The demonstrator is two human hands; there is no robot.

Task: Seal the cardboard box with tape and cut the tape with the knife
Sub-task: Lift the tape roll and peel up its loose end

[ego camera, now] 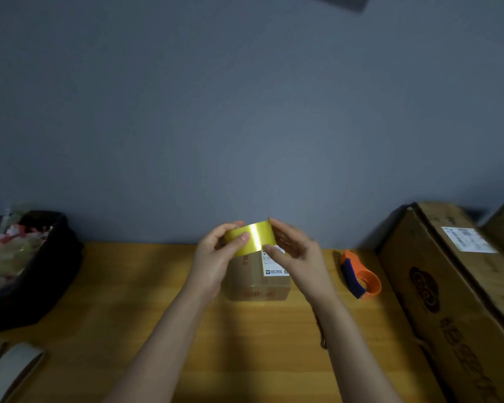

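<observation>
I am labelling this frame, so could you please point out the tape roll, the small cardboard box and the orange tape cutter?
tape roll [255, 238]: head view, shiny outer face.
small cardboard box [258, 282]: head view, top near front edge.
orange tape cutter [371, 279]: head view, orange ring.

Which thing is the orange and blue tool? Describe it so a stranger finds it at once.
Start at the wooden table and look right of the small cardboard box below the hands. The tool lies between that box and the large carton at the right edge. It alone is bright orange, with a blue grip and an open ring.
</observation>
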